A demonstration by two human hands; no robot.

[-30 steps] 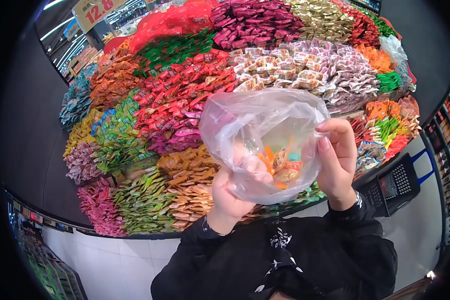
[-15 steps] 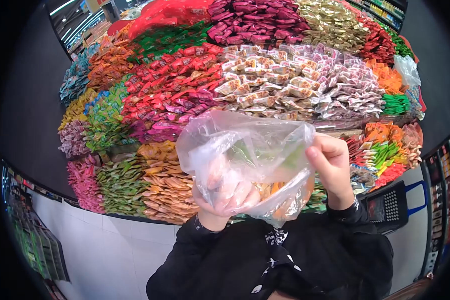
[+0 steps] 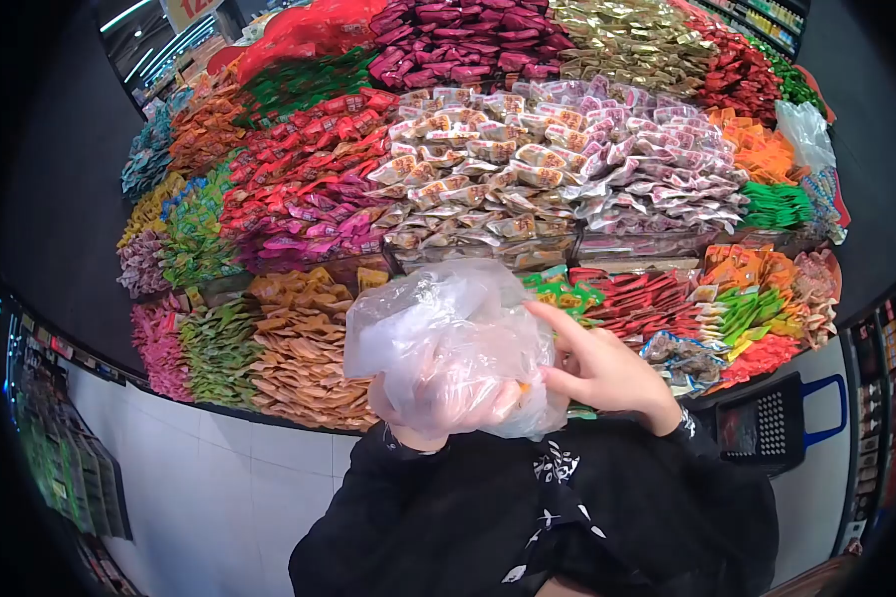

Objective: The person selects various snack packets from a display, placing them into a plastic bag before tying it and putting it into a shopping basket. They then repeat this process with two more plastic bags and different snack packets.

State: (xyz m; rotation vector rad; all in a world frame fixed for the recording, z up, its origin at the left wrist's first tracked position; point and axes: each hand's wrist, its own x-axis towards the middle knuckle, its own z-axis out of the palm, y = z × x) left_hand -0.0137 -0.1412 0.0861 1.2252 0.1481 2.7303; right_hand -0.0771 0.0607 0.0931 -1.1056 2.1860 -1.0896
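A clear plastic bag (image 3: 448, 328) hangs crumpled in front of my chest, its film bunched toward the left. My left hand (image 3: 438, 398) shows blurred through the film, its fingers curled under the bag and bearing it. On the bag's right side is my right hand (image 3: 607, 368), index finger and thumb apart, their tips right at the film. Behind the bag spreads a display of small wrapped packets, with white-wrapped packets (image 3: 478, 169) just beyond it and orange-brown packets (image 3: 309, 348) to its left.
Red packets (image 3: 637, 303) lie right of the bag in the front row. A dark shopping basket (image 3: 762, 423) with a blue handle stands at the lower right. Another plastic bag (image 3: 806, 134) rests at the display's right edge. Shelves (image 3: 65, 448) line the left side.
The bag's spread mouth has collapsed into a bunch over my left hand. My right hand has moved left and down from the bag's rim, its fingers now loosened. The view has shifted slightly.
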